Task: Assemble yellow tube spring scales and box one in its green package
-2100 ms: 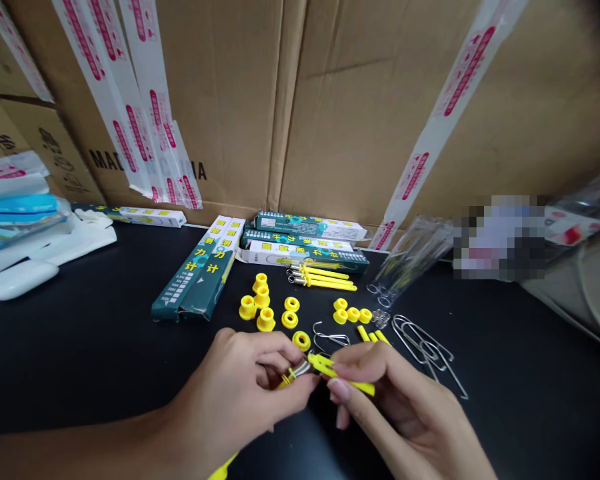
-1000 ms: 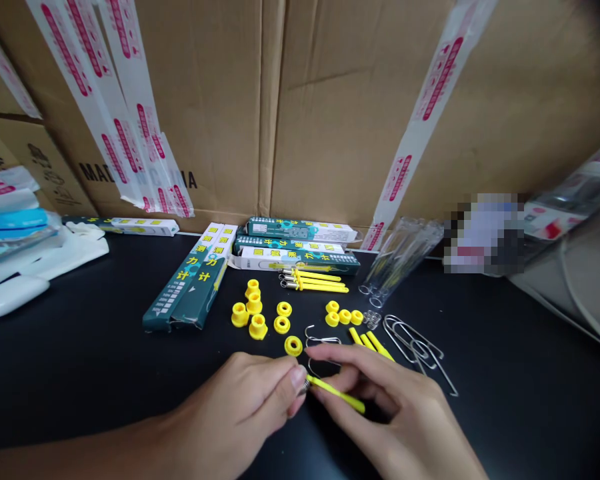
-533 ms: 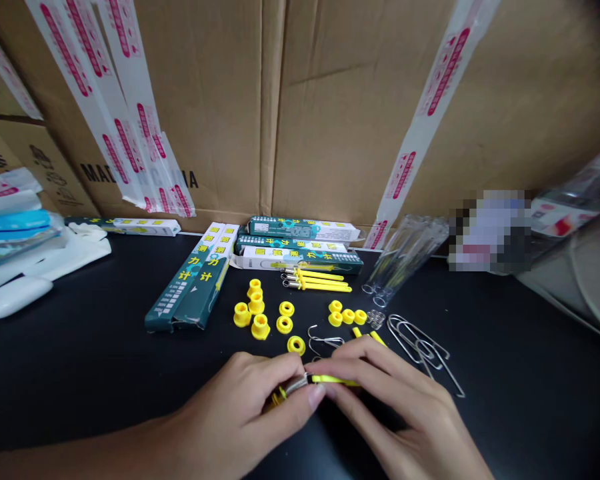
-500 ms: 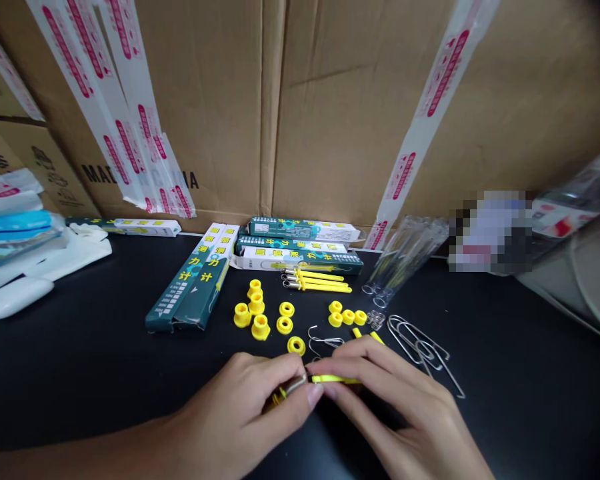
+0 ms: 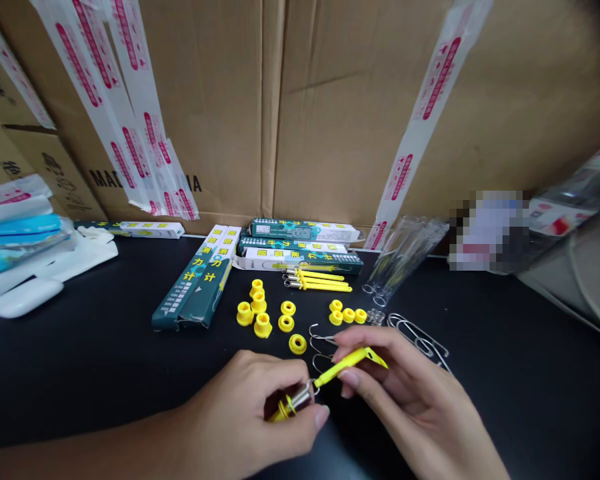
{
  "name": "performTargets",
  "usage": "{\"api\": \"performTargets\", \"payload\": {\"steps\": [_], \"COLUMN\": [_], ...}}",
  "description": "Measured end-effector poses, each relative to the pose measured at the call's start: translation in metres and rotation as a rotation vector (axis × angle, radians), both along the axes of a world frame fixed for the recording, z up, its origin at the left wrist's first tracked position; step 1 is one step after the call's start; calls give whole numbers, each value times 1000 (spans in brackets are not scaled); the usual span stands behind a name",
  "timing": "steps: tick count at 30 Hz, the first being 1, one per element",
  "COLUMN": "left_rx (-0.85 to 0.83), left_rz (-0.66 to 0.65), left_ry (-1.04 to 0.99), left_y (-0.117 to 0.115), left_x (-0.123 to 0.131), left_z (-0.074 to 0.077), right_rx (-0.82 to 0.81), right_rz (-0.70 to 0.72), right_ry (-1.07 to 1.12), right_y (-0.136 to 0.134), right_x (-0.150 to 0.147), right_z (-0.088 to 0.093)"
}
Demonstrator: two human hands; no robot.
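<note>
Flat, smooth, bright yellow plastic rod (image 5: 347, 367) is held in the air above the black tabletop (image 5: 95, 380), just in front of the loose parts. Long axis slants from lower left up to upper right, tapered tip pointing up-right past the R hand. Lower-left end meets a thin wire loop (image 5: 313, 387), which links to a shiny cylindrical steel barrel (image 5: 300, 399) w/ a yellow plastic flanged end (image 5: 283, 412). The join is small and partly behind fingers, so exact linkage is hard to read.

L hand (image 5: 245, 407) is closed, gripping barrel and yellow end. R hand (image 5: 405, 393) pinches the rod between thumb and fingers. Vs the prior shot, hands have parted and the rod has swung from near level to this upward slant.

Just beyond the hands: glossy yellow plastic flanged collars (image 5: 253, 313), yellow plastic rings (image 5: 288, 308), bent steel wire hooks (image 5: 320, 340), small steel coil springs (image 5: 376, 317) and long steel wire loops (image 5: 415, 333). Further back: assembled yellow-and-steel rods (image 5: 320, 281), clear plastic tubes (image 5: 405, 253) and dark green-and-white cardboard boxes (image 5: 200, 277). Behind all that stands a corrugated brown carton wall (image 5: 330, 120) w/ white-and-red packing tape (image 5: 430, 113).
</note>
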State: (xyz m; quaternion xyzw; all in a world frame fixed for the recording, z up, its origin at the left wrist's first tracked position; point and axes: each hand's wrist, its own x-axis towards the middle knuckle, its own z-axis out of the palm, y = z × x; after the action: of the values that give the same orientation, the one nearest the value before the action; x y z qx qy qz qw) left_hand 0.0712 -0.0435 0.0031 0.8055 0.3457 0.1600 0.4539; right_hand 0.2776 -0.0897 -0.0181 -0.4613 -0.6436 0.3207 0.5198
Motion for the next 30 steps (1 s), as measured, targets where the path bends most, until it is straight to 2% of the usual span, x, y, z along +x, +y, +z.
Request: {"api": "performTargets", "payload": {"steps": [3,6,11,18,24,28,30], "left_rx": [-93,-231,-174,-119,-202,-185,-205], "left_rz": [8,13,1,4,-10,15,41], "left_ry": [-12,-62,-64,-24,-54,-57,-80], "left_y": [1,3,5,3,3,4,4], "left_x": [-1,-2,-3,-1,0,-1,-2], "left_z": [0,0,-2,-3,-2,-2,-4], "right_rx": [-39,-104,-126,52,137,330,437], "right_rz": [17,25,18,114,147,184,108], "right_ry": [73,56,-18,-142,-191,-423,-568], "right_y": [1,1,0,4,-2,1,6], "right_x": [-1,-2,-5,2,7,15,24], "right_z": [2,3,4,8,10,13,19]}}
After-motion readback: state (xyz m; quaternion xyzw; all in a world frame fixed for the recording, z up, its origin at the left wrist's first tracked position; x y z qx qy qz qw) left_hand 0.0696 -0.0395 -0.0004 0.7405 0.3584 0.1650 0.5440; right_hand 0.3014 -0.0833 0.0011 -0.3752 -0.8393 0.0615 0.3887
